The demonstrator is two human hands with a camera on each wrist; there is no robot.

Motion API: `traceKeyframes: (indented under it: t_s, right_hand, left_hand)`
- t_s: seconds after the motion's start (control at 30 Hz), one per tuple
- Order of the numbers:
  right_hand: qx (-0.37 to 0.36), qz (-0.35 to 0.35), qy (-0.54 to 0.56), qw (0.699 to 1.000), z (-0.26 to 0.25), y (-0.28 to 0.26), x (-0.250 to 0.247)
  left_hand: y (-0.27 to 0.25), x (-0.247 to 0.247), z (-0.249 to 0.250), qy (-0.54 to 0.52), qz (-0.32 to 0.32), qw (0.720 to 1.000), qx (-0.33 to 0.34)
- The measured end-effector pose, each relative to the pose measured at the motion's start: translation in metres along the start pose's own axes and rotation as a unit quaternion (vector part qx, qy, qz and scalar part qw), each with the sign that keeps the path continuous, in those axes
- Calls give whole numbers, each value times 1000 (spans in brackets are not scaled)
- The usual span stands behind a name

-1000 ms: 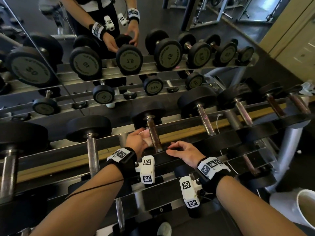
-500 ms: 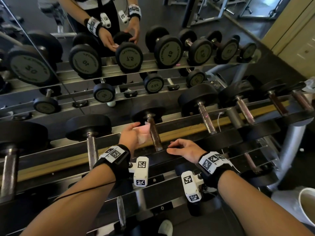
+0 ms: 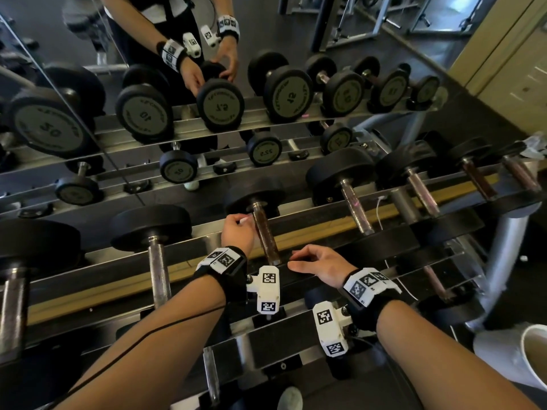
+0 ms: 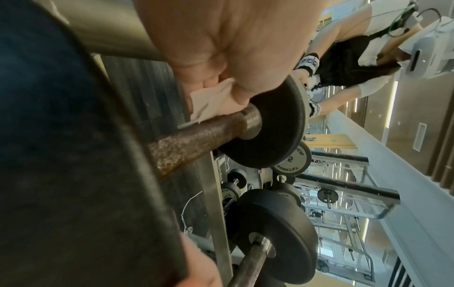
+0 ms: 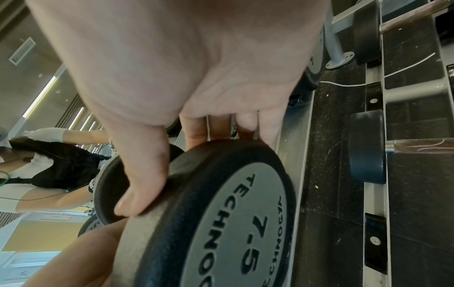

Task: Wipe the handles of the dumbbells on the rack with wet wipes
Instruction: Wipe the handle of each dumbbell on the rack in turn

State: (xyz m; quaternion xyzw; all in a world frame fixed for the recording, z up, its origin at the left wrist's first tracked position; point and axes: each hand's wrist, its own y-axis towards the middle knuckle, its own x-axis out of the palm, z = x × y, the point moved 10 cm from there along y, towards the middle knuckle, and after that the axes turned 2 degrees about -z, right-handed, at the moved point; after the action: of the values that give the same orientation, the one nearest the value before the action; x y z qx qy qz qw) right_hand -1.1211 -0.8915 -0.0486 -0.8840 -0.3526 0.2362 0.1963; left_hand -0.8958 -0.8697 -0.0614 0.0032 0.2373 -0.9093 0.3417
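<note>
The dumbbell handle is rough, rust-brown metal. Its end weight looks matt black rubber. The wet wipe is soft white cloth.

So the dumbbells sit side by side across the rack, handles running front to back. Left hand is just left of the middle handle, up at its far end, with the wipe touching the bar. Right hand rests on the near head of that dumbbell. Mirror is behind the rack.
</note>
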Motion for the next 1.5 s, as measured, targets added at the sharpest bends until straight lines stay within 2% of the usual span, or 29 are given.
traceKeyframes:
  t_s: [0.17,0.33,0.5,0.67,0.87,1.0,1.07,1.1,1.2,1.3,1.37,1.5]
  right_hand:
    - [-4,-2,16,1000,-2,-2,0]
    - [-10,-8,7,1000,-2,-2,0]
    - [-5,-7,1,1000,1,2,0]
    - [-8,-1,-2,1000,4,2,1]
    - [-14,-4,13,1000,4,2,1]
    - [-8,0,3,1000,4,1,1]
    - [-6,5,12,1000,6,1,1]
    - [-7,7,19,1000,6,0,1]
    - [-13,18,25,999,2,-3,0]
    - [-15,26,33,999,0,-5,0]
    - [-18,34,40,998,0,-7,1]
    - [-36,59,44,997,1,-13,3]
  left_hand:
    - [-3,1,2,-4,6,1000,17]
    - [-8,-1,-15,16,-37,999,26]
    - [-5,-1,-3,-57,-26,998,5]
    - [-7,5,0,-75,-51,995,29]
    - [-12,1,-21,-23,-114,992,40]
    - [-15,2,8,-14,-118,990,77]
    - [-21,8,21,20,-133,983,126]
    - [-26,9,23,78,-138,974,160]
    - [-43,18,16,259,-171,921,236]
    - [-51,20,7,302,-201,899,245]
    - [-53,19,7,300,-212,896,250]
    - [-58,17,-4,299,-246,896,219]
